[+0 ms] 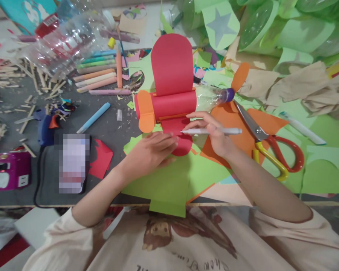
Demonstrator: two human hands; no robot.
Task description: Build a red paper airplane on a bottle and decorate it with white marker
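A toy airplane (175, 105) made from a clear plastic bottle wrapped in red paper lies in front of me. It has red paper wings (172, 64), an orange paper tail (145, 111) and an orange propeller (240, 77) by the purple cap (227, 95). My left hand (154, 150) rests on the near wing with its fingers stretched out flat. In my right hand (214, 133) is a white marker (228, 131), its tip at the near red wing. Green paper (164, 184) lies under both hands. The wing's left part is hidden by my left hand.
Scissors (260, 135) lie open on orange paper at right. To the left are a phone (73, 163), a blue glue gun (46, 126) with its cord, a blue marker (94, 116) and scattered sticks. Plastic bottles (70, 41) and paper scraps crowd the back.
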